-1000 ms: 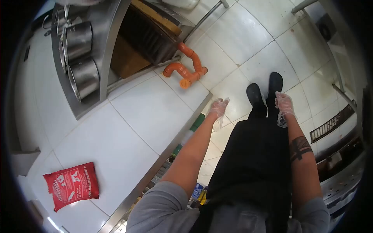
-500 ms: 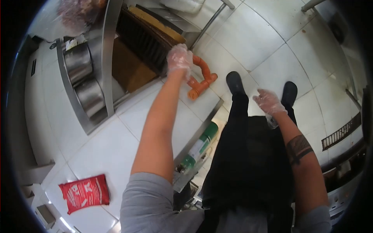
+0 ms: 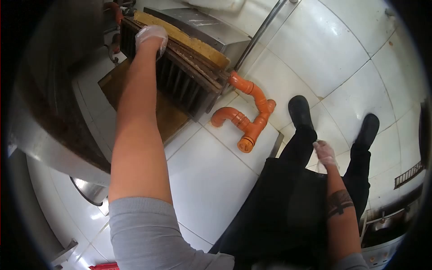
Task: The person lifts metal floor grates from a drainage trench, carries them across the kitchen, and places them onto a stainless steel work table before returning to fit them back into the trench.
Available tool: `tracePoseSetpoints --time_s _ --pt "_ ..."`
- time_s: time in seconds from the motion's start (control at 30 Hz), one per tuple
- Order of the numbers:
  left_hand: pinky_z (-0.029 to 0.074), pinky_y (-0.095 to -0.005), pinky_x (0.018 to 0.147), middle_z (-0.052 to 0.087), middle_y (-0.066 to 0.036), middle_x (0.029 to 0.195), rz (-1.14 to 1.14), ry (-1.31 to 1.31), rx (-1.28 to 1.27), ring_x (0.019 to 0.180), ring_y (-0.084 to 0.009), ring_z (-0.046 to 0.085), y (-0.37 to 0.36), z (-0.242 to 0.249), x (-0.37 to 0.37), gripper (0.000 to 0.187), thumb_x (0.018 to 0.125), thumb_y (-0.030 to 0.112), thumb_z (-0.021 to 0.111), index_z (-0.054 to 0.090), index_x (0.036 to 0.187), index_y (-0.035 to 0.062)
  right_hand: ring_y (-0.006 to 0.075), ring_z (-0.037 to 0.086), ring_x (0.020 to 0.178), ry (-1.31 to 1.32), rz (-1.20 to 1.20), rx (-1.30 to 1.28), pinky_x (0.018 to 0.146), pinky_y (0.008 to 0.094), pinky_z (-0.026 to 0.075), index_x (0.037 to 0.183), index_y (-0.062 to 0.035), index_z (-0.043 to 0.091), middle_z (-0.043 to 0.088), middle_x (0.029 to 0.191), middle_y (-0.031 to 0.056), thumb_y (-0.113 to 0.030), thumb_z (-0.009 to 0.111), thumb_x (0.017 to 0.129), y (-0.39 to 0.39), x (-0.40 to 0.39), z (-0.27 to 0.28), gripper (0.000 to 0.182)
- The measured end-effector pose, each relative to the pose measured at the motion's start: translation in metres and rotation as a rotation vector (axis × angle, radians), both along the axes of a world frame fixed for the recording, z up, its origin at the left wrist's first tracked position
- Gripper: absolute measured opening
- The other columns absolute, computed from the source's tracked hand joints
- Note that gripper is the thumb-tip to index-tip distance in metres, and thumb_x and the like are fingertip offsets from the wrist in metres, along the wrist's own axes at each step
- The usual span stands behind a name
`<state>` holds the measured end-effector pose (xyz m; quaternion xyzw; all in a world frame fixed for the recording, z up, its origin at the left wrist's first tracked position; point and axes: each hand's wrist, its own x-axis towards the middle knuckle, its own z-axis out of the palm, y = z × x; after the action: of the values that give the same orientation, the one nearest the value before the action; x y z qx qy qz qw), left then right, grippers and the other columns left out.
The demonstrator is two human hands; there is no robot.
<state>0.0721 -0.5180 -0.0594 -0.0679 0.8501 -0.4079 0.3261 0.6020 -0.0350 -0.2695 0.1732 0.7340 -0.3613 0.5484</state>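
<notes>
My left hand [image 3: 152, 37], in a clear plastic glove, rests over the top edge of a dark slatted rack [image 3: 180, 74]. Its fingers point away and are mostly hidden, so their grip cannot be made out. Behind the rack lies a yellowish board [image 3: 180, 36], and a brown board [image 3: 168, 121] is below it. My right hand [image 3: 325, 154], also gloved, hangs low beside my dark apron [image 3: 288, 202]. The fingers look curled together, with anything inside them too small to tell.
Orange pipes [image 3: 254, 128] stand beside the rack, near a steel bar [image 3: 263, 33]. A large metal surface [image 3: 63, 148] is at the left. A floor grate [image 3: 408, 174] lies at the right, and a red packet [image 3: 104, 266] shows at the bottom edge.
My left hand has moved left, from the rack's near end to farther along its top. My right hand's fingers have curled in. The view has shifted; the green roll is no longer visible.
</notes>
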Motion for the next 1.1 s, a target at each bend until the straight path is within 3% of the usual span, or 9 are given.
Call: tracePoseSetpoints --time_s 0.13,0.2,0.23,0.3,0.6,0.9,1.0,1.07,1.1 --pt "0.053 -0.0501 0.100 0.066 -0.021 0.132 0.058 -0.029 0.027 0.121 -0.0418 0.064 -0.002 0.007 -0.012 0.036 0.089 0.014 0.060 0.072 0.120 0.0018 0.0445 0.062 0.110 -0.066 0.098 0.082 0.094 0.0510 0.047 0.105 -0.0015 0.069 0.067 0.113 0.0261 -0.044 0.051 0.096 0.015 0.023 -0.046 0.047" --pt "0.054 -0.0501 0.098 0.067 -0.021 0.131 0.049 -0.062 -0.023 0.119 -0.0426 0.065 -0.002 0.003 -0.014 0.034 0.090 0.013 0.061 0.072 0.120 0.0016 0.0267 0.068 0.079 0.022 -0.067 0.064 0.076 0.0395 0.053 0.114 -0.0013 0.070 0.071 0.088 0.0140 -0.039 0.058 0.097 0.014 0.032 -0.050 0.043" --pt "0.054 -0.0501 0.098 0.067 -0.021 0.131 0.047 -0.065 -0.021 0.119 -0.0426 0.065 -0.004 0.002 -0.015 0.034 0.090 0.013 0.061 0.072 0.120 0.0016 0.0267 0.068 0.079 0.019 -0.069 0.066 0.076 0.0395 0.053 0.114 -0.0013 0.070 0.071 0.088 0.0140 -0.039 0.058 0.097 0.011 0.031 -0.045 0.043" --pt "0.055 -0.0494 0.097 0.067 -0.020 0.131 0.040 -0.053 0.019 0.119 -0.0414 0.066 -0.013 0.001 -0.017 0.035 0.089 0.012 0.062 0.072 0.121 0.0027 0.0447 0.062 0.110 -0.024 -0.216 -0.011 0.096 0.0497 0.047 0.110 -0.0022 0.068 0.068 0.112 0.0252 -0.045 0.050 0.098 0.004 0.026 -0.039 0.048" --pt "0.055 -0.0478 0.098 0.068 -0.019 0.131 0.041 -0.092 -0.100 0.119 -0.0396 0.066 -0.007 -0.006 -0.021 0.036 0.088 0.012 0.063 0.072 0.122 0.0029 0.0191 0.071 0.086 -0.164 -0.510 -0.043 0.078 0.0352 0.055 0.131 0.0001 0.065 0.075 0.105 0.0115 -0.038 0.061 0.097 0.011 0.011 -0.032 0.051" --pt "0.053 -0.0477 0.100 0.066 -0.020 0.132 -0.046 -0.129 -0.066 0.123 -0.0386 0.063 -0.049 -0.002 -0.032 0.037 0.089 0.013 0.058 0.072 0.122 0.0016 0.0267 0.069 0.104 0.000 -0.287 -0.069 0.091 0.0383 0.052 0.129 -0.0011 0.066 0.072 0.112 0.0195 -0.042 0.055 0.100 -0.009 -0.023 -0.013 0.051" --pt "0.051 -0.0474 0.102 0.065 -0.020 0.133 -0.053 -0.078 -0.032 0.124 -0.0386 0.062 -0.051 0.000 -0.029 0.038 0.091 0.017 0.054 0.072 0.121 0.0022 0.0259 0.064 0.121 -0.124 -0.367 -0.420 0.107 0.0366 0.046 0.131 -0.0023 0.066 0.070 0.127 0.0162 -0.033 0.067 0.097 -0.083 -0.107 0.070 0.046" --pt "0.050 -0.0482 0.103 0.064 -0.020 0.134 0.055 0.043 0.022 0.124 -0.0399 0.062 -0.042 0.002 -0.026 0.039 0.091 0.018 0.052 0.072 0.122 0.0033 0.0199 0.063 0.114 -0.018 -0.563 -0.770 0.103 0.0351 0.049 0.135 -0.0020 0.061 0.067 0.124 0.0105 -0.023 0.069 0.099 -0.161 -0.127 0.109 0.043" --pt "0.050 -0.0482 0.103 0.064 -0.020 0.134 0.059 0.037 0.018 0.124 -0.0399 0.062 -0.038 0.003 -0.028 0.039 0.091 0.018 0.052 0.072 0.122 0.0033 0.0222 0.063 0.117 -0.010 -0.351 -0.842 0.104 0.0359 0.049 0.139 -0.0014 0.058 0.065 0.130 0.0136 -0.024 0.069 0.099 -0.188 -0.166 0.128 0.047"
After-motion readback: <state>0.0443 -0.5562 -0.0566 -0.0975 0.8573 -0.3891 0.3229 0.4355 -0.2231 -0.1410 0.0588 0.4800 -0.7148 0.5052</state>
